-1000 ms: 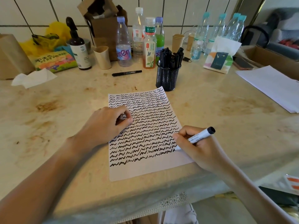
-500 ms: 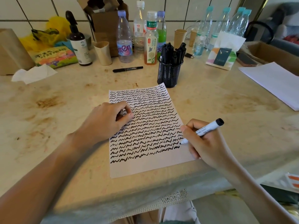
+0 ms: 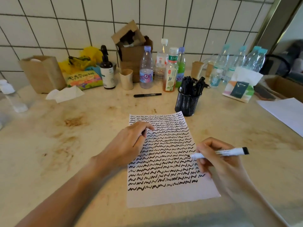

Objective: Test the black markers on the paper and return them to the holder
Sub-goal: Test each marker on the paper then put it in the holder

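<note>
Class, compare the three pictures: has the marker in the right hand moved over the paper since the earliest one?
Yes. The marker in the right hand has moved up the paper, away from the bottom squiggle row and toward the holder, now lying flatter.

The scene is lit softly and evenly, with brighter daylight seen at the far right edge. Only faint shadows are cast beneath the forearms near the table's (image 3: 49, 145) front edge. Slight motion blur is seen on the white marker (image 3: 219, 152) and the right hand (image 3: 224, 166). Strong wide-angle distortion is shown: the wall tiles (image 3: 164, 13) are bowed and the corners are stretched. The water bottles (image 3: 237, 58) at the right are washed out and soft.
</note>
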